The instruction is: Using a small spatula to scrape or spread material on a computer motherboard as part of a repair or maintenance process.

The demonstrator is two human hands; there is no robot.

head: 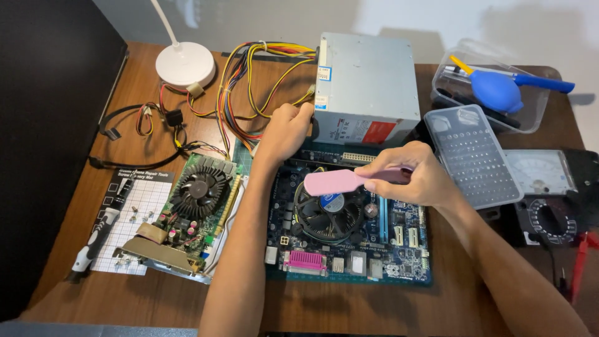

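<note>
A blue motherboard (399, 249) lies on the wooden desk with a round black cooler fan (327, 218) at its middle. My right hand (415, 178) grips the handle of a pink brush (331, 182), whose flat head hovers just over the fan's top edge. My left hand (286, 131) rests curled at the board's upper left corner, next to the grey power supply box (368, 81); what it grips is hidden.
A graphics card (190, 212) lies to the left beside a screw mat (134, 212) and a screwdriver (93, 240). Coloured cables (243, 81) and a white lamp base (185, 63) sit behind. To the right are a bit case (474, 156), a blue air blower (496, 90) and a multimeter (552, 200).
</note>
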